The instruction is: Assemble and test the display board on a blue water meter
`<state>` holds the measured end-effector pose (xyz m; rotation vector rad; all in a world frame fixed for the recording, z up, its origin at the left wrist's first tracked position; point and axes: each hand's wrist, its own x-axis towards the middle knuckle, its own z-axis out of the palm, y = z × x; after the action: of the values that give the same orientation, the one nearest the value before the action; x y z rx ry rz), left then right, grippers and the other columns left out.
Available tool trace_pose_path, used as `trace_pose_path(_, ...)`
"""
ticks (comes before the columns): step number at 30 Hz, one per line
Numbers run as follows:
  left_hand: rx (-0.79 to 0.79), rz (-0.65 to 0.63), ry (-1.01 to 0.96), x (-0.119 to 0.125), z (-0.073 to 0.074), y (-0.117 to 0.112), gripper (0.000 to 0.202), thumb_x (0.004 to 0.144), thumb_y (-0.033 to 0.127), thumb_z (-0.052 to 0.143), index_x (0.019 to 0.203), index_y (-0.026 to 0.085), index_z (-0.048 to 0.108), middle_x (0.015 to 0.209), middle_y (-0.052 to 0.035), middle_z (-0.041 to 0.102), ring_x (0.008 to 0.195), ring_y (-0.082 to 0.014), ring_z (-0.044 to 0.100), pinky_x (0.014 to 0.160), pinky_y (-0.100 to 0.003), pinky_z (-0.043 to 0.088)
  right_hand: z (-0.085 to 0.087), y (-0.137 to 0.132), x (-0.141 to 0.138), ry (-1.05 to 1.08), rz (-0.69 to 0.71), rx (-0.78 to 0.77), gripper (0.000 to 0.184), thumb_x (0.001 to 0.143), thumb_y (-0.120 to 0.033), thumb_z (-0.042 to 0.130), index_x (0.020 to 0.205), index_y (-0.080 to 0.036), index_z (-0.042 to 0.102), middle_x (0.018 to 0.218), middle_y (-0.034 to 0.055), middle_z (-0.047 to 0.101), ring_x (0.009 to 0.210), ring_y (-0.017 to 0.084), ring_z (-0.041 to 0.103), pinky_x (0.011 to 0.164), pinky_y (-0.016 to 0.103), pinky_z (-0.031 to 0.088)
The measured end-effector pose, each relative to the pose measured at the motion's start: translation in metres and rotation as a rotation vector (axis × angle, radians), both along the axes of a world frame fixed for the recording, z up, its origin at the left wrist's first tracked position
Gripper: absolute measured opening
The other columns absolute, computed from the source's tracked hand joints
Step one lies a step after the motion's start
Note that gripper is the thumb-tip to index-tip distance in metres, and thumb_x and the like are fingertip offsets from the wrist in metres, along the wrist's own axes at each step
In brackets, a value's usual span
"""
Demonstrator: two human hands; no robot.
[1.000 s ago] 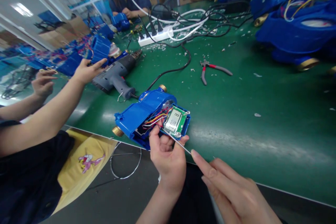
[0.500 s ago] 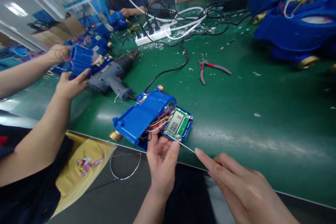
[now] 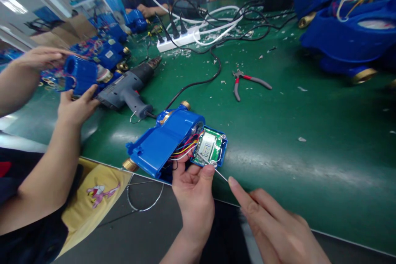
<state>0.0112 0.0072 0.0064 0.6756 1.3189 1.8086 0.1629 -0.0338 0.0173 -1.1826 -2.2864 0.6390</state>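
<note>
My left hand (image 3: 194, 185) grips the lower edge of a small display module (image 3: 220, 148), a green circuit board with an LCD in a blue frame. Red, yellow, white and black wires (image 3: 185, 147) join it to a blue water meter (image 3: 167, 136) with brass ends, which lies tilted at the table's front edge. In my right hand (image 3: 272, 218) is a thin metal rod (image 3: 221, 174), pinched between the fingers. Its tip lies over the board by the lower edge of the LCD; I cannot tell if it touches. The rod's rear end is hidden in the hand.
A heat gun (image 3: 126, 86) lies left, its black cord running behind the meter. Cutting pliers (image 3: 239, 82) rest open on the green table (image 3: 278, 115). Behind are a white power strip (image 3: 177, 40) and cables. A co-worker's hands (image 3: 74, 107) hold another blue meter at left; more meters (image 3: 346, 41) stand right.
The rod's tip has moved up and left, from the module's lower edge onto the board. The LCD digits look different and fainter. At left, the co-worker's hands and meter have shifted left.
</note>
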Motion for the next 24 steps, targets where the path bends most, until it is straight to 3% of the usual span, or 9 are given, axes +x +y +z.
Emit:
trace_pose_path(5, -0.032, -0.013, 0.01, 0.001, -0.001, -0.001, 0.045, 0.071, 0.02, 0.079, 0.108, 0.022, 0.053, 0.068, 0.005, 0.068, 0.079, -0.0142, 0.073, 0.071, -0.019, 0.056, 0.003, 0.002, -0.001, 0.034, -0.001, -0.065, 0.061, 0.084, 0.002, 0.033, 0.143, -0.009, 0.037, 0.089, 0.0091, 0.062, 0.067, 0.013, 0.066, 0.051, 0.019, 0.055)
trace_pose_path(13, 0.028, -0.067, -0.006, -0.002, -0.003, -0.001, 0.043, 0.076, 0.015, 0.075, 0.112, 0.023, 0.053, 0.092, -0.001, 0.074, 0.086, -0.0125, 0.073, 0.079, -0.018, 0.056, 0.004, 0.005, 0.009, 0.18, -0.061, -0.059, 0.052, 0.093, -0.006, 0.039, 0.143, -0.019, 0.036, 0.086, 0.0018, 0.058, 0.07, 0.007, 0.062, 0.063, 0.012, 0.051)
trace_pose_path(16, 0.02, -0.087, 0.0, -0.003, -0.006, -0.004, 0.044, 0.077, 0.017, 0.075, 0.115, 0.024, 0.053, 0.095, -0.0027, 0.074, 0.087, -0.0136, 0.073, 0.08, -0.02, 0.056, 0.005, 0.01, 0.027, 0.044, -0.18, 0.083, 0.053, 0.094, -0.011, 0.043, 0.145, -0.022, 0.033, 0.096, 0.0052, 0.059, 0.082, 0.012, 0.061, 0.07, 0.019, 0.051)
trace_pose_path(19, 0.022, -0.121, -0.005, -0.006, -0.007, -0.006, 0.043, 0.079, 0.019, 0.074, 0.115, 0.029, 0.055, 0.097, 0.0, 0.075, 0.089, -0.0128, 0.072, 0.08, -0.019, 0.056, 0.003, 0.025, 0.047, -0.247, -0.316, 0.273, 0.05, 0.096, -0.019, 0.042, 0.146, -0.015, 0.035, 0.093, 0.0093, 0.059, 0.08, 0.022, 0.057, 0.068, 0.034, 0.049)
trace_pose_path(21, 0.043, -0.141, -0.012, -0.008, -0.007, -0.006, 0.041, 0.079, 0.018, 0.073, 0.113, 0.032, 0.057, 0.099, 0.0022, 0.075, 0.09, -0.0116, 0.072, 0.081, -0.018, 0.056, 0.0, 0.038, 0.056, -0.445, -0.362, 0.346, 0.047, 0.096, -0.023, 0.039, 0.141, -0.009, 0.043, 0.089, 0.0128, 0.059, 0.074, 0.026, 0.052, 0.063, 0.04, 0.046)
trace_pose_path(24, 0.051, -0.152, -0.004, -0.01, -0.009, -0.006, 0.042, 0.078, 0.016, 0.073, 0.113, 0.032, 0.058, 0.1, 0.0012, 0.075, 0.088, -0.0119, 0.072, 0.078, -0.018, 0.056, 0.002, 0.055, 0.058, -0.58, -0.431, 0.404, 0.039, 0.093, -0.024, 0.043, 0.126, -0.011, 0.059, 0.103, 0.021, 0.058, 0.082, 0.036, 0.052, 0.062, 0.046, 0.042)
